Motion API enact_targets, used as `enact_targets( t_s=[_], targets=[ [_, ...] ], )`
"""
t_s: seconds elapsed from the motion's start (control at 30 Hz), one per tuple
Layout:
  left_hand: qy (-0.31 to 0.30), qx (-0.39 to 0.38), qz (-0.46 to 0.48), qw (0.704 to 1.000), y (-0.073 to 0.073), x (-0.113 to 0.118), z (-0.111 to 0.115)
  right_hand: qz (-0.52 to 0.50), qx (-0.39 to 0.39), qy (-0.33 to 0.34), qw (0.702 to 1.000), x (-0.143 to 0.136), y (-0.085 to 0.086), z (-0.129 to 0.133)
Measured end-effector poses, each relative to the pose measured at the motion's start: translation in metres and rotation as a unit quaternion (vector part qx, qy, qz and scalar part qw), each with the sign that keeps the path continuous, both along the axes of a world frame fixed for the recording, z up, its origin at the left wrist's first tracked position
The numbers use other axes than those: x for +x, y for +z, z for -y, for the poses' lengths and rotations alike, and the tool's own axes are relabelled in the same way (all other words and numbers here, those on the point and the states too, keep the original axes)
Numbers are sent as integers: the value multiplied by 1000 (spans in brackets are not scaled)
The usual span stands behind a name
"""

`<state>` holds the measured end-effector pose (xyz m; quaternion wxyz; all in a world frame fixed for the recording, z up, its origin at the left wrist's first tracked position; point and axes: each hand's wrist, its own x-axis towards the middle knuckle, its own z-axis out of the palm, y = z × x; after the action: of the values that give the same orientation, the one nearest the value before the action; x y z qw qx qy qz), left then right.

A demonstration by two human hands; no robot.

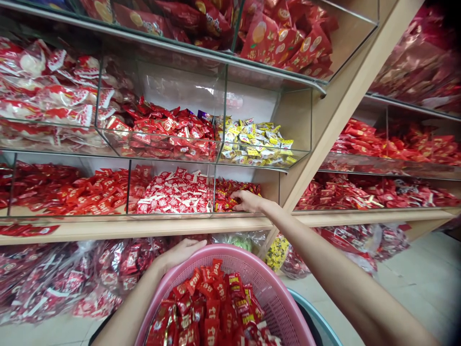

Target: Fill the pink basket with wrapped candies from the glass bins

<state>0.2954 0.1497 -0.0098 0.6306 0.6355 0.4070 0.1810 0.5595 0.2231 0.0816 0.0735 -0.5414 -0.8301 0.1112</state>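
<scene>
A pink plastic basket stands in front of me, part filled with red wrapped candies. My left hand holds the basket at its far left rim, its fingers laid along the outside. My right hand reaches into a lower shelf compartment on the right. Its thumb and fingers are apart, touching small red and yellow wrapped candies. Just left of that compartment are red and white wrapped candies.
Clear dividers split the shelves into bins. Yellow and white candies lie above my right hand, beside red candies. A slanted wooden panel stands on the right. Bagged candies lie under the shelf edge. A blue rim shows behind the basket.
</scene>
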Motion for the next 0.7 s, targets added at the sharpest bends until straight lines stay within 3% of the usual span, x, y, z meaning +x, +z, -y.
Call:
enact_targets(
  t_s=[0.7],
  targets=[
    [-3,-24,-6,1000,-3,5,-1,79,21,-12,997,-10,11,4]
  ],
)
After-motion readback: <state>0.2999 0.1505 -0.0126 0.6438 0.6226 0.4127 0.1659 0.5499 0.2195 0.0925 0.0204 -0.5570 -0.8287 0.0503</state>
